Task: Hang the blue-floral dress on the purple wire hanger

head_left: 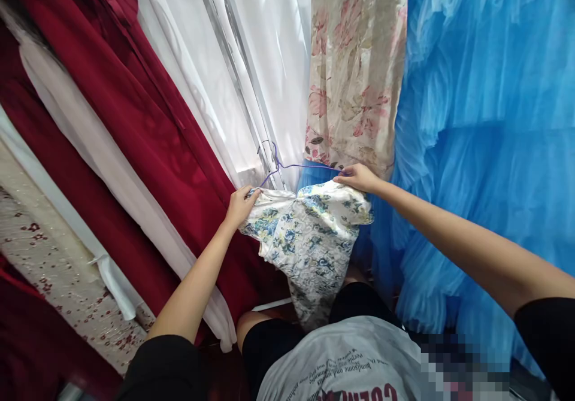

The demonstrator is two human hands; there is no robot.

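Observation:
A white dress with blue and yellow flowers hangs in front of my body on a thin purple hanger. My left hand pinches the dress at its left shoulder, by that end of the hanger. At the opposite shoulder my right hand has its fingers closed on the cloth and the hanger's end. The hanger's hook stands upright in front of a white metal pole. The lower end of the dress drops between my knees.
Long dark red gowns hang on the left, beside white cloth. A beige floral fabric hangs behind my right hand. Layered blue tulle fills the right side. The metal pole runs upward behind the hanger.

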